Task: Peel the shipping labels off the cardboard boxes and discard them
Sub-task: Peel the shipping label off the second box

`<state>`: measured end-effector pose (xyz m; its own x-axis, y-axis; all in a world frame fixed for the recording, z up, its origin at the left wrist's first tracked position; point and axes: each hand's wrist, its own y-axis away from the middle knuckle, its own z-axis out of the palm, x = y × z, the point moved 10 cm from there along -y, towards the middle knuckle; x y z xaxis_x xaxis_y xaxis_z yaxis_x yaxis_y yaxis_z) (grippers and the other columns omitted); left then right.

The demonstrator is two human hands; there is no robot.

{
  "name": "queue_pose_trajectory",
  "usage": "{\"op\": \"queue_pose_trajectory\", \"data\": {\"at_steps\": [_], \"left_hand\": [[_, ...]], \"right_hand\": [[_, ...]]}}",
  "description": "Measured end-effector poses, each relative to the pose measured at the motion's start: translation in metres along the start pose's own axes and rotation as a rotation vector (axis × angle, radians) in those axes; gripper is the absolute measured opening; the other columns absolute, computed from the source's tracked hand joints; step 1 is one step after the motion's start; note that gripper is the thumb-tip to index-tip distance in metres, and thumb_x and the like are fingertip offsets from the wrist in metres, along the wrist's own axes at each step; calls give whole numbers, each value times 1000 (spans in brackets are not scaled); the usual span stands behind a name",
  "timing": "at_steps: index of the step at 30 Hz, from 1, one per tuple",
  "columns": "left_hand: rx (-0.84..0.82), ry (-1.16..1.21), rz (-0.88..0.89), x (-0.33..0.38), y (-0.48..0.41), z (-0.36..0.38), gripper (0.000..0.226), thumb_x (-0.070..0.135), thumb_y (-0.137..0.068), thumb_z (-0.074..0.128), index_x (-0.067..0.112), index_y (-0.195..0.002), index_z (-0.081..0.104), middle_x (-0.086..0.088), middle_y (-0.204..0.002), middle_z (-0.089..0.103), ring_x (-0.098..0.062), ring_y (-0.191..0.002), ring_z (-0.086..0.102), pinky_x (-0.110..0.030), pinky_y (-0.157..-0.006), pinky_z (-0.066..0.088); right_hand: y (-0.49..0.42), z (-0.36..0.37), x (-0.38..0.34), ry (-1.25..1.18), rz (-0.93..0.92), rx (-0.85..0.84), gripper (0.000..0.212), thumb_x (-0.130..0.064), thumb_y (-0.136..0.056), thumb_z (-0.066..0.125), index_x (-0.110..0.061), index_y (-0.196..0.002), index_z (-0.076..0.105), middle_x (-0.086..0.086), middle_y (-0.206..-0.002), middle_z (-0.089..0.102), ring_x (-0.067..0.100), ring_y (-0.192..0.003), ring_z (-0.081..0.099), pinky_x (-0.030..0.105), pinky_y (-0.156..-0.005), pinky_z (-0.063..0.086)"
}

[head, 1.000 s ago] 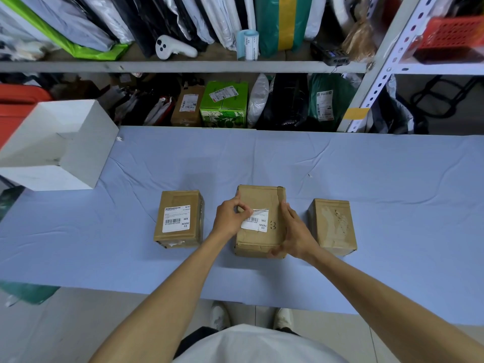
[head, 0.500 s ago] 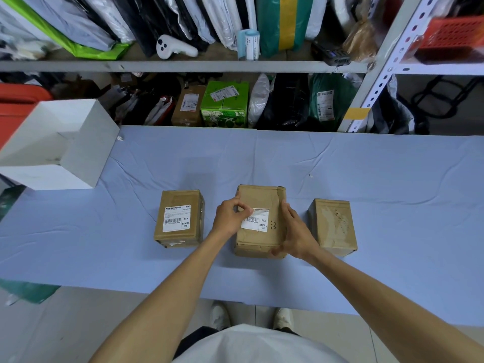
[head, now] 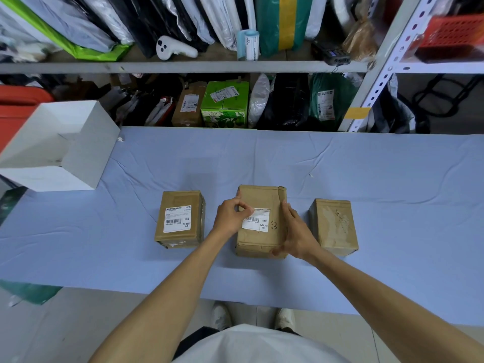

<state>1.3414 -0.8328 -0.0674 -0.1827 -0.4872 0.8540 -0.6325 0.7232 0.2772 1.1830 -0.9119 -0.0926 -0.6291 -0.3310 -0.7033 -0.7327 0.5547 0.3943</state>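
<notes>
While the left hand [head: 230,218] pinches the upper-left corner of the label [head: 258,223] on the middle box [head: 262,197], the right hand [head: 296,231] grips that box's right side. Right of it, the right box [head: 332,226] looks already stripped; left of it, the left box [head: 180,199] awaits peeling.

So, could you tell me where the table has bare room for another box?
Bare cloth lies right of the right box, left of the left box, and behind all three toward the shelf. Crowded: beside the middle box, where the left hand pinches the label and right hand grips.
</notes>
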Motion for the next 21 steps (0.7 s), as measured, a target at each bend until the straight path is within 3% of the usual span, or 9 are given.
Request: {"op": "queue_pose_trajectory", "data": {"at_steps": [6, 21], "left_hand": [[-2, 23, -29, -4, -2, 1, 11, 12, -82, 72, 18, -74, 66, -8, -147, 45, -5, -138, 36, 13, -67, 26], [-21, 28, -24, 0, 2, 0, 17, 11, -83, 70, 21, -71, 62, -3, -152, 37, -9, -138, 37, 7, -71, 29]], "right_hand": [[-1, 0, -5, 8, -15, 8, 147, -21, -50, 93, -15, -151, -14, -5, -159, 2, 17, -144, 16, 28, -116, 24], [-5, 3, 2, 18, -8, -2, 150, -26, -48, 93, -18, -151, -16, -3, -160, 2, 19, -146, 13, 35, -118, 25]]}}
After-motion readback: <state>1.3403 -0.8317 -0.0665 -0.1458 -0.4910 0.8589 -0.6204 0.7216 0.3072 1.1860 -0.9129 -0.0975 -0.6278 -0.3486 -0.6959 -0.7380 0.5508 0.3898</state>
